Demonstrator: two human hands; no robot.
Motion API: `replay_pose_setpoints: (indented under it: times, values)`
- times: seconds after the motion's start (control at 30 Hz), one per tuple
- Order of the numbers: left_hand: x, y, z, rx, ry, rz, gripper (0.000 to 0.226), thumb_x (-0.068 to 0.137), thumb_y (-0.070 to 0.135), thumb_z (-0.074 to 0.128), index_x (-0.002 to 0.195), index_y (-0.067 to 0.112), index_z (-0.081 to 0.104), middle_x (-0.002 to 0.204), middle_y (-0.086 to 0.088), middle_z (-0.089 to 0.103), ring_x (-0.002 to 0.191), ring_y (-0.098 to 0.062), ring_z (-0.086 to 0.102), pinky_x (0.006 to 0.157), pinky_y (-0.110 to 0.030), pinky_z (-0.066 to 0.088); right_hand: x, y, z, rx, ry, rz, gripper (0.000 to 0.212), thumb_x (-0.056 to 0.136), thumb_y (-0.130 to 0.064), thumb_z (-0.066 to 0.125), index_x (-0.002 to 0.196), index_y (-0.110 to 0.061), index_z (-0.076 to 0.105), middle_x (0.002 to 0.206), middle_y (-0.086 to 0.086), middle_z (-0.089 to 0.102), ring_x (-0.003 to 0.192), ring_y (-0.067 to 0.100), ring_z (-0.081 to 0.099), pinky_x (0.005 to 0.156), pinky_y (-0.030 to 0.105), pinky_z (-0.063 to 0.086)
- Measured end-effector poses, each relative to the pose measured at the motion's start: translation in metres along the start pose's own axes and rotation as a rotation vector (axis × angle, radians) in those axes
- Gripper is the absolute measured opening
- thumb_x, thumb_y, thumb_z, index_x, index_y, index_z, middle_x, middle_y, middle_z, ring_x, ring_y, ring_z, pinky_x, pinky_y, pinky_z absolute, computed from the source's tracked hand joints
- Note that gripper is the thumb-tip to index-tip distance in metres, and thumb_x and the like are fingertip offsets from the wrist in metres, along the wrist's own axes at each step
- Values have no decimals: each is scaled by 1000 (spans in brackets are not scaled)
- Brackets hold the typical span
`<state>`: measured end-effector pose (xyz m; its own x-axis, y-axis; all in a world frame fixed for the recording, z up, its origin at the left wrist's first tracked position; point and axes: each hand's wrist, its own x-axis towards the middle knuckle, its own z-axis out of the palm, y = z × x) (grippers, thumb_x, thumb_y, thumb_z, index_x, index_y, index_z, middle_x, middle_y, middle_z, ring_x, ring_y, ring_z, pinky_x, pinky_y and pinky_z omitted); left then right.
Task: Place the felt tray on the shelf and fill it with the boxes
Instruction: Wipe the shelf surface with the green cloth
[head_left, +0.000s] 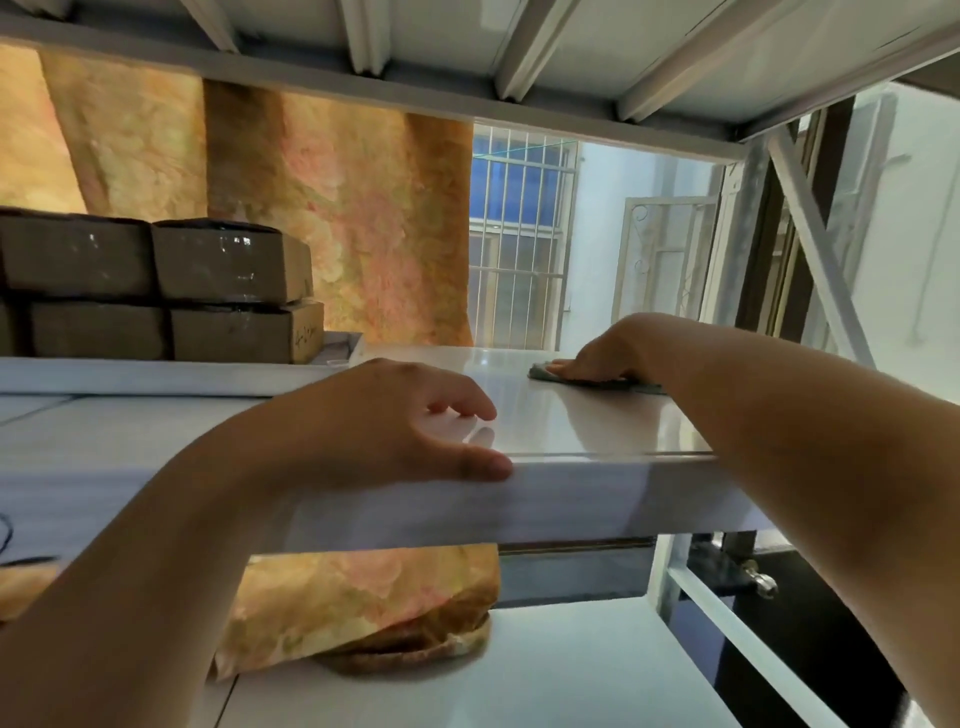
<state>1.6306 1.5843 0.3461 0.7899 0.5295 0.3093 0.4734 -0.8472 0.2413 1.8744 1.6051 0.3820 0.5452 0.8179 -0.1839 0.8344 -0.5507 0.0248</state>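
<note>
White glossy metal shelf (582, 421): left hand (395, 415) rests relaxed on its edge; right hand (602, 358), palm flat, presses grey-green felt tray (541, 372), which could skid.

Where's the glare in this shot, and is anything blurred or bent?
Head view: the glossy shelf mirrors window light and the fingers of the left hand; tape on the boxes glints; the shelf's front edge smears at left; the wide angle bends the beams overhead.
</note>
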Motion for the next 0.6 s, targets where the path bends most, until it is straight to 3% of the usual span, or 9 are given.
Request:
replay_pose_setpoints:
  times: [0.13, 0.23, 0.37, 0.5, 0.6]
  values:
    - [-2, 5, 2, 28, -8, -22, 53, 60, 84, 46, 101, 52, 53, 112, 27, 52, 91, 8, 49, 76, -7, 34, -36, 24, 14, 61, -2, -130, 60, 96, -58, 10, 150, -32, 11, 159, 2, 13, 146, 22, 15, 118, 39, 8]
    - [3, 25, 15, 119, 27, 29, 42, 77, 70, 50, 111, 45, 55, 118, 16, 56, 98, -4, 49, 83, -24, 41, -58, 40, 23, 76, -14, -203, 56, 95, -59, 9, 148, -42, 6, 160, -5, 4, 147, 21, 2, 116, 44, -2]
    - [17, 64, 34, 170, 71, 145, 38, 86, 57, 49, 119, 39, 54, 124, 11, 55, 95, -6, 43, 88, -30, 43, -90, 59, 38, 79, 27, -300, 52, 97, -53, 10, 148, -43, 4, 160, -3, 4, 147, 22, 0, 116, 44, -3]
    - [28, 78, 38, 142, 95, 200, 33, 88, 53, 49, 115, 36, 59, 117, 10, 62, 95, -9, 52, 83, -31, 46, -116, 90, 53, 221, 40, -366, 50, 97, -51, 19, 146, -45, 12, 159, -8, 8, 146, 19, 1, 116, 42, -3]
    - [32, 85, 41, 124, 126, 201, 30, 89, 52, 48, 105, 30, 62, 105, 9, 63, 91, -10, 54, 75, -29, 43, -125, 107, 60, 166, 77, -379, 49, 101, -41, 19, 149, -38, 10, 159, -8, 9, 146, 12, 3, 114, 28, -2]
